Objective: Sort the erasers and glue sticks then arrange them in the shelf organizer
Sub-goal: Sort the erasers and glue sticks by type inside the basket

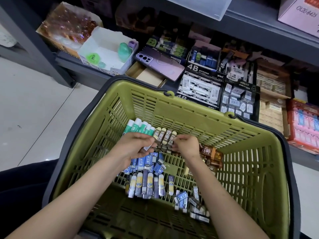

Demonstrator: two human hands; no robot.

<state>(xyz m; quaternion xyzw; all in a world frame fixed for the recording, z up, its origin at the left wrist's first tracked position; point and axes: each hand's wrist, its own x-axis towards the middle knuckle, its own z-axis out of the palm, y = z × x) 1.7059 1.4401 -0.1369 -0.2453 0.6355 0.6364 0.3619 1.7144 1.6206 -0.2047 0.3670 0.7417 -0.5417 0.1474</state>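
An olive-green slotted plastic basket (259, 169) with a dark rim fills the lower centre of the frame. Its far edge lies just below a grey metal shelf (82, 68), where black cardboard boxes of 4B erasers (202, 87) stand and a purple phone (160, 64) lies across an open box. Bare basket floor shows at the lower left and along the right wall.

In the middle of the frame a row of brown-and-cream 2B erasers (165, 137) lies between the two hands. The left hand (136, 145) curls its fingers round a small brown-wrapped eraser (146, 148), just left of the row. The right hand (187, 146) narrows thumb and forefinger to a pinch on the row's right end.

Green-and-white glue sticks (139, 127) lie just above the left hand, blue-sleeved erasers (146, 163) below both hands, and purple-and-yellow sticks (146, 185) lower still.
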